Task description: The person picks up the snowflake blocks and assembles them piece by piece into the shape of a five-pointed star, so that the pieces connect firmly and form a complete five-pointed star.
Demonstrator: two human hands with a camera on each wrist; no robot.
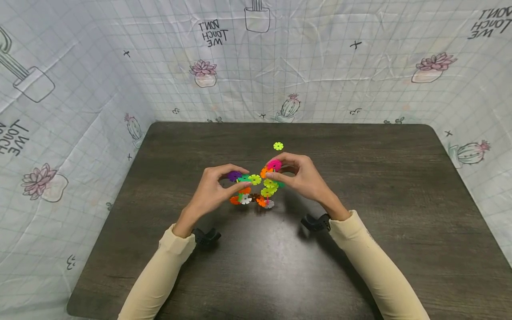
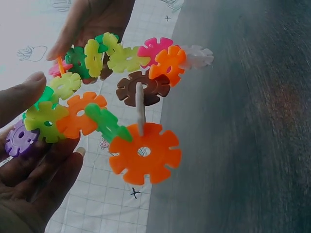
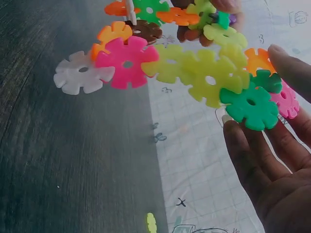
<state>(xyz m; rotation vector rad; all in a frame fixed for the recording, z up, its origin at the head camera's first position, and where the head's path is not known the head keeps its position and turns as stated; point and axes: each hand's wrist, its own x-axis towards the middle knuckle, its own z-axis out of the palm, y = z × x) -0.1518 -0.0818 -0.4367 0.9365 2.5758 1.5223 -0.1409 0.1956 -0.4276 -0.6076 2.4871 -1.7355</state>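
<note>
Several slotted plastic flower discs are joined into a bent chain [image 1: 268, 192], lifted above the table between both hands. My left hand [image 1: 212, 186] pinches its left end, around a green disc and a yellow-green disc [image 2: 46, 121]; a purple disc [image 2: 22, 138] lies against the fingers. My right hand [image 1: 306, 178] pinches the right end by an orange disc [image 1: 266, 171], with a pink disc [image 1: 274, 165] and a green disc [image 3: 251, 108] beside the fingers. A brown disc [image 2: 142, 88], a big orange disc [image 2: 146, 154] and a whitish disc [image 3: 82, 73] make up the lower part.
One loose yellow-green disc [image 1: 278, 146] lies on the dark wooden table [image 1: 360, 178] beyond the right hand. Printed cloth [image 1: 320, 58] hangs behind the table and at both sides. Black straps with small devices [image 1: 316, 222] sit on the wrists.
</note>
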